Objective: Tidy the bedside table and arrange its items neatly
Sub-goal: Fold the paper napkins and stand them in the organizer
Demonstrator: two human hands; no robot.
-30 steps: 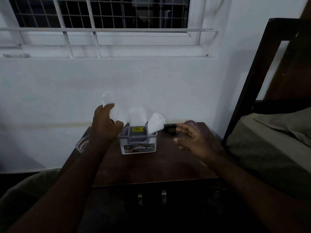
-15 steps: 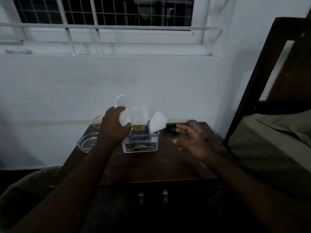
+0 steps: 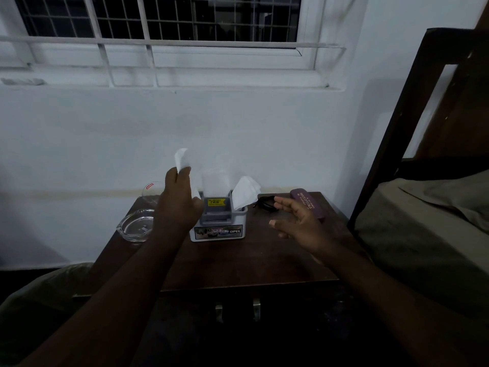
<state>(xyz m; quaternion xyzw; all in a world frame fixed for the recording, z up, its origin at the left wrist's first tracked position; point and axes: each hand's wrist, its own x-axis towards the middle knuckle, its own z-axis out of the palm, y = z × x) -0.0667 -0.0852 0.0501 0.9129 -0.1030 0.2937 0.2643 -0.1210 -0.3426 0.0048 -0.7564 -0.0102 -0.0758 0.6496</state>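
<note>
A glass ashtray (image 3: pixel 136 225) sits at the left edge of the dark wood surface (image 3: pixel 238 263), partly hanging past it. Just behind it, near the back left corner, stands a clear glass (image 3: pixel 151 193) with a small red label.

The left hand (image 3: pixel 177 205) is raised over the surface, to the left of the box (image 3: pixel 219 223). Its grip is closed on a white tissue (image 3: pixel 182 158), pinched between the fingers and thumb so the tissue sticks up above the hand. The hand hides the left side of the box.

The box is small and grey and white, and it stands near the middle of the back edge. It has a yellow sticker on top and the word OPEL on the front. A pale tissue stands up from its middle, and another white tissue (image 3: pixel 246 192) pokes out of its right side.

To the right of the box lies a small black thing (image 3: pixel 266 203) near the back edge; it is too dark to tell what it is. The right hand (image 3: pixel 299 226) hangs above the surface in front of it, grip open, fingers spread and holding nothing. It covers part of a purple case (image 3: pixel 304 202) lying toward the back right corner.

A bed (image 3: pixel 423 221) with a dark frame stands just beside the right edge. A barred window (image 3: pixel 164 19) is in the white wall behind.
</note>
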